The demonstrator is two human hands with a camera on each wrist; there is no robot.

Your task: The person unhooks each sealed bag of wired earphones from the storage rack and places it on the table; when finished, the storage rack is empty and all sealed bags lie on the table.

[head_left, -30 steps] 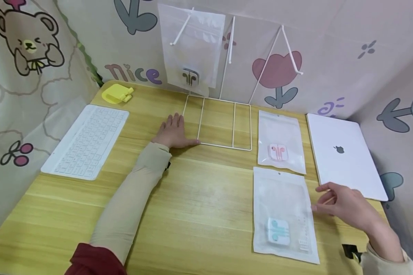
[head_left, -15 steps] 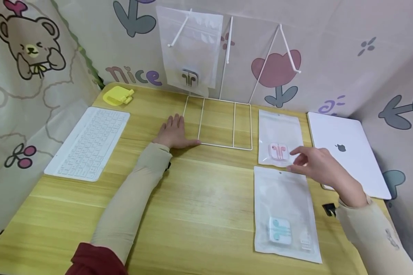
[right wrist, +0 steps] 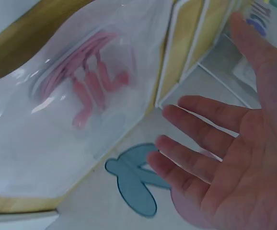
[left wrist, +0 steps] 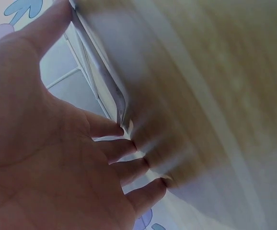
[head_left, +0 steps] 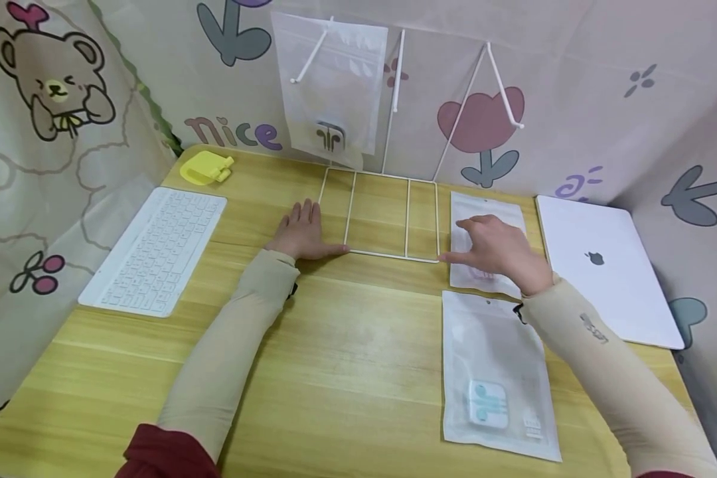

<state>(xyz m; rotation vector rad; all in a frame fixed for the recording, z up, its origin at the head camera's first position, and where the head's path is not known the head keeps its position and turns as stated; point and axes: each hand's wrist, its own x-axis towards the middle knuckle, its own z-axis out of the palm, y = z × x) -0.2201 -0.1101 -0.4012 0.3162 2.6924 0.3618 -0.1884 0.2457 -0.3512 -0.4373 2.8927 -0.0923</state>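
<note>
A white wire display rack (head_left: pixel 394 255) stands at the back of the table, its base flat and its hooks rising behind. My left hand (head_left: pixel 301 236) lies at the base's left side, fingers straight, thumb touching the front left corner. My right hand (head_left: pixel 492 249) is at the base's front right corner, fingers extended in the right wrist view, thumb tip at the wire. Beneath or behind that hand lies a clear-fronted pouch (head_left: pixel 463 275) with pink earphones (right wrist: pixel 93 84). A second pouch (head_left: pixel 496 345) with mint earphones (head_left: pixel 488 403) lies nearer. Another pouch (head_left: pixel 334 86) with dark earphones hangs on the rack's left hook.
A closed white laptop (head_left: pixel 609 272) lies at the right. On the left are a white keyboard (head_left: pixel 155 252) and a yellow plastic piece (head_left: pixel 206 167). Patterned cloth (head_left: pixel 573 79) hangs behind the wooden table (head_left: pixel 346 372).
My right hand has moved up and left, from beside the nearer pouch and past the pink earphones to the rack's right corner. The left hand has stayed in place.
</note>
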